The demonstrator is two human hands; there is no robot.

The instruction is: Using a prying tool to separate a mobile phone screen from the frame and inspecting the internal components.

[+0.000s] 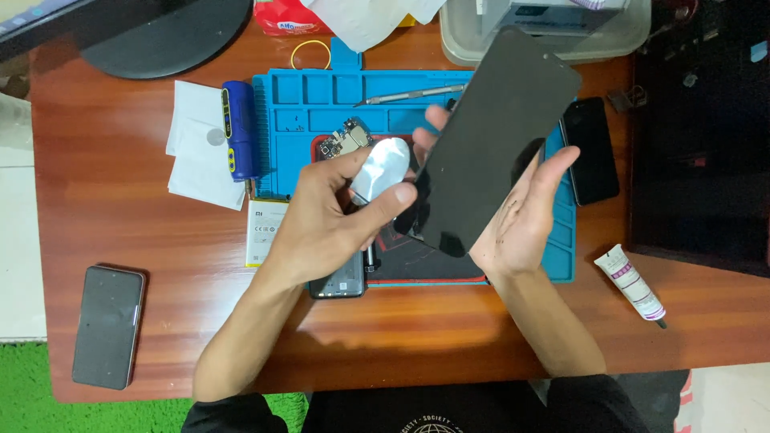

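- Two bare hands work above the blue repair mat (pixel 321 88), which lies on a wooden table (pixel 120 208).
- Right hand (pixel 525 212), over the mat's right half, cradles a black phone screen panel (pixel 497 136) tilted on edge; thumb and fingers wrap its sides, and the panel hides most of the fingers.
- Left hand (pixel 329 220), over the mat's lower middle, pinches a shiny film sheet (pixel 381 168) between thumb and fingers; whether the film touches the panel is hard to tell.
- Partly hidden behind the left hand: a circuit board (pixel 345 138) on the mat and a dark phone body (pixel 338 285) at the mat's lower edge.
- Left of the mat: a blue tool (pixel 239 128), white papers (pixel 196 148), a flat battery (pixel 265 228), and farther off a dark phone (pixel 108 325).
- Right of the mat: another black phone (pixel 593 148), half covered by the panel, and a white glue tube (pixel 632 282).
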